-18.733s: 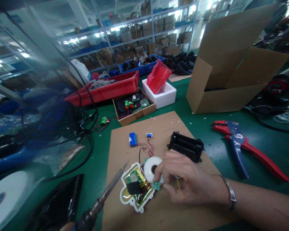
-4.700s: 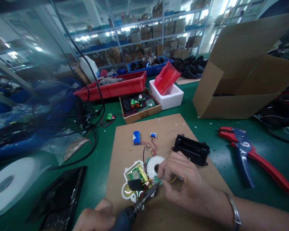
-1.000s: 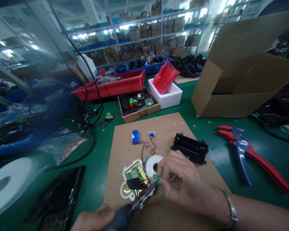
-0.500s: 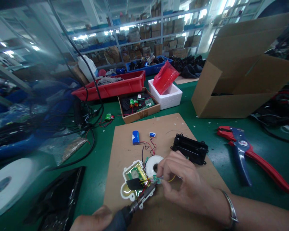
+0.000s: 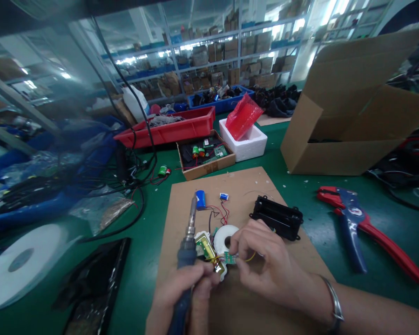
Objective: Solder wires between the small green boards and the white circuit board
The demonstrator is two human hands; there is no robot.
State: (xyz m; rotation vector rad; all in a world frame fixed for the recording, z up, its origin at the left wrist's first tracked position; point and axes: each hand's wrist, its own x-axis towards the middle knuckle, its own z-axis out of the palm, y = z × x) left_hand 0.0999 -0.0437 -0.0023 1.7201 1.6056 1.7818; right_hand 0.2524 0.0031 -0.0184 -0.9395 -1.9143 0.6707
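My left hand (image 5: 192,288) is wrapped around a soldering iron (image 5: 187,249), whose tip points up and away, over the blue battery. Its thumb and fingertips are close to a white housing (image 5: 223,271) that carries a green and gold circuit board (image 5: 204,246). With thumb and index finger, my right hand (image 5: 265,260) pinches at the edge of a small green circuit board (image 5: 229,257) with thin wires. Just behind that board lies a white ring-shaped part (image 5: 223,236). A black battery holder (image 5: 276,217) rests beyond the right hand. My right fingertips partly hide what they grip.
Beneath the work lies a cardboard sheet (image 5: 237,179) with a blue battery (image 5: 200,200). Red-and-blue wire strippers (image 5: 352,211) and a large open carton (image 5: 328,156) are to the right. A tape roll (image 5: 45,246) and cables lie left; a parts box (image 5: 209,167) stands behind.
The soldering iron has swung from the small circuit board to point upward, and my left hand has moved right and forward to the housing. My right hand stays nearly in place.
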